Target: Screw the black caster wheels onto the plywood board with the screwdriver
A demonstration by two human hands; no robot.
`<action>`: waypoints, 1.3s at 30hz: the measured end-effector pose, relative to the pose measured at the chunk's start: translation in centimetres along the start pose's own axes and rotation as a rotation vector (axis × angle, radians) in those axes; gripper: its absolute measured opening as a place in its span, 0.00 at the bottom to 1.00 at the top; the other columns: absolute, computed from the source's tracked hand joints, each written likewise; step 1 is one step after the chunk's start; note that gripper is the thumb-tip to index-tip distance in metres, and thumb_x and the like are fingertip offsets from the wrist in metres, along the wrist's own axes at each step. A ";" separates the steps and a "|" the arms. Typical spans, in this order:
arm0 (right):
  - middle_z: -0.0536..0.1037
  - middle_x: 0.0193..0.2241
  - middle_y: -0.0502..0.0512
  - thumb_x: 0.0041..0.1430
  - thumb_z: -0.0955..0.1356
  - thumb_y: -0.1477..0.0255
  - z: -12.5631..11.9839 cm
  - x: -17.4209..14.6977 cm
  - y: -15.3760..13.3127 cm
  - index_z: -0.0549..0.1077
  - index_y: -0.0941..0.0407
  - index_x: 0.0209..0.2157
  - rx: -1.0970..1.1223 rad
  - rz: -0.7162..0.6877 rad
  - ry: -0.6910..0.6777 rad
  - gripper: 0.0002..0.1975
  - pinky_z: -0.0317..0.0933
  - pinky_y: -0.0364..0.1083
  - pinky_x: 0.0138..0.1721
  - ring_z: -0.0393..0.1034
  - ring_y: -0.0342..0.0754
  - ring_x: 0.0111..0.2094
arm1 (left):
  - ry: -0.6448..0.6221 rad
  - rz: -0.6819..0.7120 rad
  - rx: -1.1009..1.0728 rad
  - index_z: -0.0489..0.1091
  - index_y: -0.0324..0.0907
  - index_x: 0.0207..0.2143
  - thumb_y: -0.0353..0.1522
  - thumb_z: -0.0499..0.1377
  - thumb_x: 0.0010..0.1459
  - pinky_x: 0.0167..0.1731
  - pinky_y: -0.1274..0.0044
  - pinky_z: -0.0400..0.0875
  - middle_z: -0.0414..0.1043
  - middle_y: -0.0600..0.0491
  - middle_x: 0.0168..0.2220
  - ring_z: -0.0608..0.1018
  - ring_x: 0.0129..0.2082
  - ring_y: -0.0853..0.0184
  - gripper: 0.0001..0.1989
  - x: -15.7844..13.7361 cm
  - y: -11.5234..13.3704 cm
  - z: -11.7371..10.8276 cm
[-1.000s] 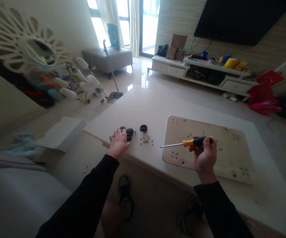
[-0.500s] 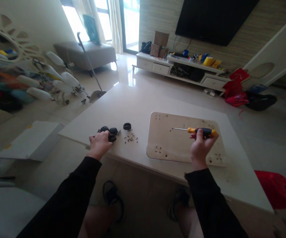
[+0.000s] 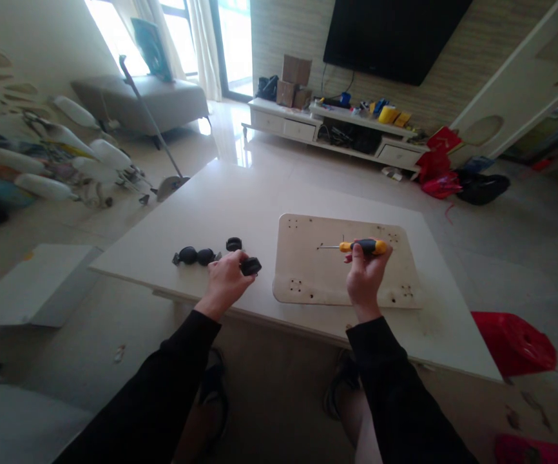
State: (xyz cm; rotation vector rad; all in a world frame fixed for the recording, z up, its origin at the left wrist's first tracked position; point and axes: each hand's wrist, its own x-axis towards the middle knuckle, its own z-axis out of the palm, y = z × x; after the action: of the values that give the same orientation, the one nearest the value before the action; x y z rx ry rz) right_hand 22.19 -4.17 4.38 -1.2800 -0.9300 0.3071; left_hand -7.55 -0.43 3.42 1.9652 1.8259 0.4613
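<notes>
Between the fingers of my left hand (image 3: 225, 280) is a black caster wheel (image 3: 250, 265), lifted over the near side of the white table (image 3: 254, 196). Two more black caster wheels (image 3: 196, 256) lie to the left of that hand, and a third caster (image 3: 234, 244) stands just behind it. The small screws seen earlier are covered by my left hand. My right hand (image 3: 366, 280) grips a yellow and black screwdriver (image 3: 365, 247), its shaft pointing left above a pale board (image 3: 303, 258). Groups of small holes mark the board's corners.
A white box (image 3: 42, 283) stands on the floor at left, and a red plastic stool (image 3: 513, 343) is beside the table's right end. Beyond the table are a low TV cabinet (image 3: 272, 122), a grey bench (image 3: 138, 103) and a long-handled dustpan (image 3: 170, 187).
My left hand has picked a caster from the group and carried it right, toward the board. My right hand still holds the screwdriver over the board. The view has shifted to the right.
</notes>
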 end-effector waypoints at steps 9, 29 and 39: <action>0.79 0.40 0.46 0.66 0.72 0.56 0.3 -0.2 0.1 0.63 0.48 0.49 -0.010 0.011 -0.013 0.19 0.72 0.44 0.32 0.73 0.39 0.27 | -0.024 0.070 -0.046 0.72 0.46 0.41 0.31 0.71 0.57 0.51 0.65 0.70 0.84 0.49 0.47 0.84 0.50 0.53 0.13 -0.2 0.5 1.1; 0.78 0.38 0.47 0.67 0.72 0.55 0.6 -0.9 -0.2 0.64 0.48 0.51 -0.039 -0.033 -0.050 0.20 0.71 0.46 0.32 0.73 0.41 0.28 | -0.027 0.089 -0.066 0.71 0.46 0.40 0.30 0.70 0.56 0.50 0.66 0.68 0.83 0.49 0.46 0.83 0.49 0.54 0.12 -0.4 0.3 0.9; 0.78 0.43 0.49 0.67 0.73 0.55 0.6 -0.8 0.3 0.66 0.48 0.52 -0.061 -0.039 -0.070 0.20 0.72 0.46 0.36 0.74 0.41 0.31 | -0.034 0.096 -0.077 0.73 0.45 0.41 0.29 0.70 0.56 0.50 0.66 0.68 0.83 0.49 0.46 0.84 0.49 0.54 0.12 -0.4 0.3 1.0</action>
State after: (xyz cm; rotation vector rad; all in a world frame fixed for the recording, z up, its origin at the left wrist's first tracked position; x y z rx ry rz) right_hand 21.35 -4.22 3.79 -1.3119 -1.0296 0.2967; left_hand -6.85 -0.87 2.76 2.0025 1.6744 0.5168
